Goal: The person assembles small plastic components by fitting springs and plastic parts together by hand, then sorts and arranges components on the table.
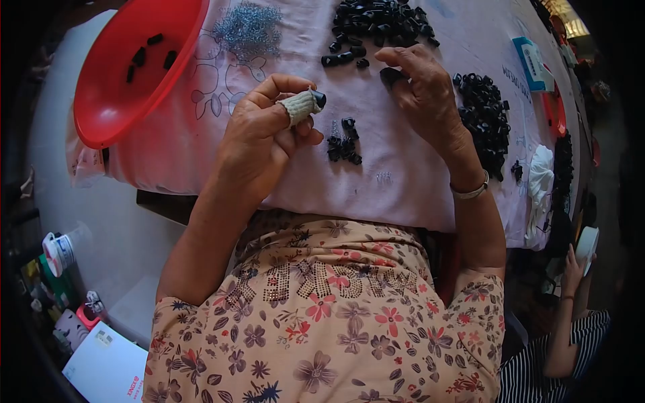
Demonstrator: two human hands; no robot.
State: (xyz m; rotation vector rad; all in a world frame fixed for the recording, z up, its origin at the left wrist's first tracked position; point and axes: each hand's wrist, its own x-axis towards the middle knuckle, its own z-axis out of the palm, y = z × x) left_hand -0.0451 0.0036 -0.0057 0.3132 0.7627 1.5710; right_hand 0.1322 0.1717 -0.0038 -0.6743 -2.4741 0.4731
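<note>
A red plastic bowl (104,101) sits left of the left hand (252,134), whose closed fingers grip a small black plastic piece (321,99); the right hand (428,91) has fingers parted, seemingly empty, with heaped black pieces (484,121) right of them.

Pinched in the left grip (265,124): a small black piece (320,99) – short, smooth and rounded, with a greyish sheen on the exposed end. Tilted up and to the right, held above the pink-covered desk (410,201), hidden by the fingers over the rest of its length.

Near the right grip (422,84), a few loose black pieces (341,59), lying flat on the cloth, stubby and uneven in outline. Just behind them, a broad black heap (383,23), jumbled at all angles, with glossy highlights.

Closer in, between the two forearms, a little black cluster (346,151) – bunched together, too small to make out singly.
</note>
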